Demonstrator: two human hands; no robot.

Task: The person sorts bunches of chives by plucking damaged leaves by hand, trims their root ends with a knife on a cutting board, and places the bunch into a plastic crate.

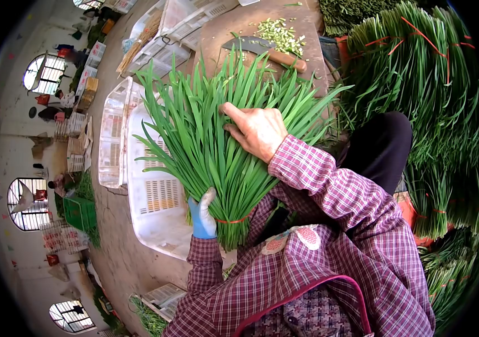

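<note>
A thick bunch of garlic chives [217,146] is held upright in front of me, its long flat leaves fanning outward at the top. A red band [233,221] circles it near the lower end. My left hand [202,215], in a blue and white glove, grips the side of the bunch just above the band, thumb across the stems. Bare, my right hand [259,132] rests among the upper leaves, index finger stretched out and thumb apart from it; the other fingers are partly hidden. Beyond the leaves, a knife [290,60] with a wooden handle lies on a wooden board [211,33].
Chopped pale stem ends [280,37] lie beside the knife. White plastic crates [144,224] stand at the left. Tied chive bunches [419,90] are piled along the right, close to my knee [382,137]. A green crate [79,213] sits farther off.
</note>
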